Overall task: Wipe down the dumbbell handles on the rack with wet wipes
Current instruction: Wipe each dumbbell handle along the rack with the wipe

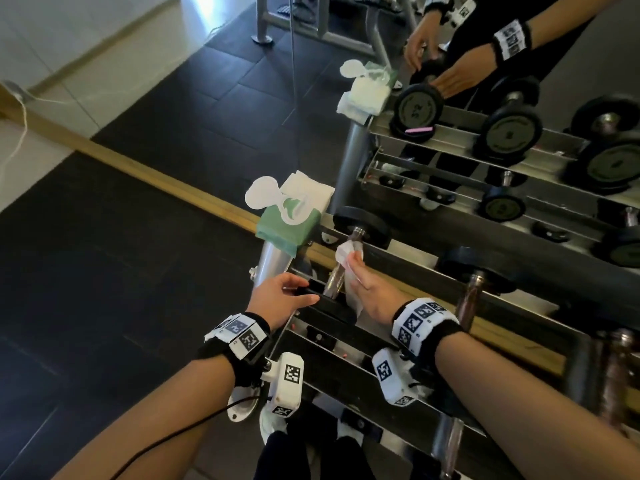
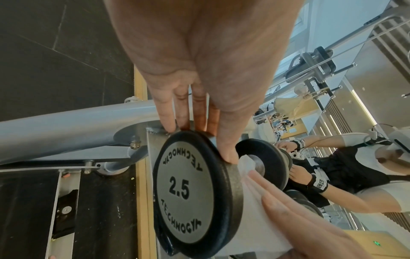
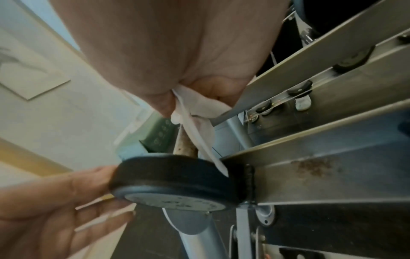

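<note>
Dumbbell [image 1: 341, 268] between hands: left [image 1: 282, 297] steadies, right [image 1: 369, 289] wipes

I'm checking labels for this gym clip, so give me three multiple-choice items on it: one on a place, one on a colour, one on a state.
1. Where does the wipes pack sit?
A. on the floor
B. on the rack's end post
C. on a dumbbell plate

2. What colour is the pack's wrapper?
A. green
B. red
C. black

3. What is the right hand doing?
A. hanging idle
B. pulling a wipe from the pack
C. holding a white wipe against the dumbbell handle

Answers:
1 B, the pack rests atop the grey post at the rack's end.
2 A, its sides are green.
3 C, the fingers press the wipe to the handle while the left hand grips the 2.5 plate.
</note>
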Available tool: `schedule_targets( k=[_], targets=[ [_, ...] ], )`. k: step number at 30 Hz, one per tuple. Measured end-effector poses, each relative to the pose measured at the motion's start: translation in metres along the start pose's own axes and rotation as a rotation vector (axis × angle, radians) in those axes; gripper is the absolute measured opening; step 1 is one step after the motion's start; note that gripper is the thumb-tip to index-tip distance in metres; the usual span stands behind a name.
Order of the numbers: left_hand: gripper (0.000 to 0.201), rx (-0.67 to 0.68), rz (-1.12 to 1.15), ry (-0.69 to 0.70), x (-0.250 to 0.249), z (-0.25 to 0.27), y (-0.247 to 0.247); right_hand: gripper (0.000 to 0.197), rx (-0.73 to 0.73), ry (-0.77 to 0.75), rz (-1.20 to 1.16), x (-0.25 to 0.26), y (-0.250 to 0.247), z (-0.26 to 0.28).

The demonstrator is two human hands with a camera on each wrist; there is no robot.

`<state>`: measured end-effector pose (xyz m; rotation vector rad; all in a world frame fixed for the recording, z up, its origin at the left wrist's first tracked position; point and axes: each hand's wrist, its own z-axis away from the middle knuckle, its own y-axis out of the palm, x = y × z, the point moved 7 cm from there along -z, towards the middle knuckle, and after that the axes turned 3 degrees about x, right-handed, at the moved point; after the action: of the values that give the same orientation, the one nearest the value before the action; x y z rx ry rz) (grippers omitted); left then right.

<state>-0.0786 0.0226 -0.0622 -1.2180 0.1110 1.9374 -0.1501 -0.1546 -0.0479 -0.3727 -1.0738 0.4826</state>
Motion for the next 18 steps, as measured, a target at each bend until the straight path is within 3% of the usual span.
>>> schedule_targets(
  k=[6, 9, 12, 18],
  targets=[
    [0.031, 0.004, -0.026, 0.027, 0.0, -0.004, -0.002, 0.043, -0.413, 0.294, -0.547, -0.033, -0.019, 0.015],
    [0.029, 0.024, -0.03, 0.039, 0.002, -0.005, -0.002, 0.041, -0.603, 0.298, -0.517, -0.046, -0.03, 0.032],
    [0.028, 0.039, -0.016, 0.055, 0.001, -0.003, -0.001, 0.037, -0.619, 0.215, -0.453, -0.046, -0.03, 0.035],
    [0.028, 0.033, -0.025, 0.067, 0.001, -0.006, -0.001, 0.04, -0.469, 0.147, -0.443, -0.032, -0.014, 0.001]
  ],
)
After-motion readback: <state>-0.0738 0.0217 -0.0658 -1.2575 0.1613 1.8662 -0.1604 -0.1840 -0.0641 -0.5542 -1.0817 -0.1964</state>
